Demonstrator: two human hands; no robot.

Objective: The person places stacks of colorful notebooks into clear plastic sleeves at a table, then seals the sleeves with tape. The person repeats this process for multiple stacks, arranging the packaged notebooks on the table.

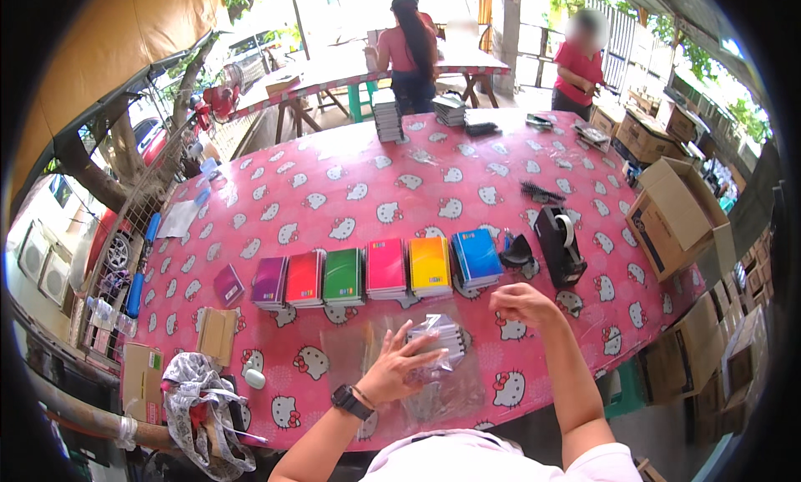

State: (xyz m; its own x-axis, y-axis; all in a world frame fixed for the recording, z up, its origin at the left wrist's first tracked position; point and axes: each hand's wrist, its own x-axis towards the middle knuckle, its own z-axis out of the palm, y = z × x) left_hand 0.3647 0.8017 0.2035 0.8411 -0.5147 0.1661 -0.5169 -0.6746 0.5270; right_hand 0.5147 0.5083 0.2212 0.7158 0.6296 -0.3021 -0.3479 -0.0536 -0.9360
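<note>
My left hand [399, 367] lies with fingers spread on a pack of spiral notebooks [448, 340] in shiny clear plastic. Under and around the pack are flat clear plastic bags [463, 398]. To the right, my right hand [524, 305] is raised over the table with its fingers curled closed; anything in them is too small or hidden to make out. Beyond both hands runs a row of spiral notebook stacks: purple [269, 282], red [304, 277], green [344, 275], pink [386, 267], yellow [430, 265] and blue [477, 257].
A black tape dispenser [561, 248] stands right of the row, beside a dark object [517, 252]. One purple notebook [228, 284] lies apart at left, near a white mouse-shaped object [254, 378] and patterned cloth [204, 407]. Cardboard boxes [676, 223] line the right edge. People [580, 73] stand beyond.
</note>
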